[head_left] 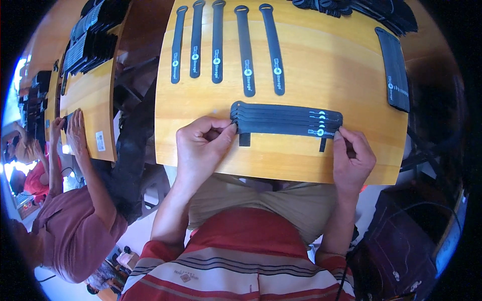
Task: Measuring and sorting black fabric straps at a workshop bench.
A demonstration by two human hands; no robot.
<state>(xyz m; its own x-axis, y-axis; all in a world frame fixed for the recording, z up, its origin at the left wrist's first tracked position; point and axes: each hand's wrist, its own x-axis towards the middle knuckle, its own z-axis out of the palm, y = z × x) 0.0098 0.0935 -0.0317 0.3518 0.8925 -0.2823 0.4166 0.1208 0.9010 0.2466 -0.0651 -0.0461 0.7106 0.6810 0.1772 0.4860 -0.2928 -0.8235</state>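
A fanned stack of black hook-and-loop straps point(281, 119) lies crosswise near the front of the wooden table, its layers stepped one behind another. My left hand point(205, 145) pinches the stack's left end between thumb and fingers. At the right end, the thumb and fingers of my right hand point(353, 155) close on the near corner. Two short black strips point(244, 140) show from under the stack's near edge; I cannot tell whether they are fixed to the table. Beyond the stack, several single black straps point(217, 42) lie lengthwise, side by side, with their slotted ends pointing away.
The wooden table point(321, 165) has its near edge at my lap. A bundle of straps point(393, 70) lies at its right edge, and dark piles point(359, 11) sit at the far right. Left, a co-worker point(80, 226) handles something dark at another table point(93, 95) bearing stacked straps point(88, 50).
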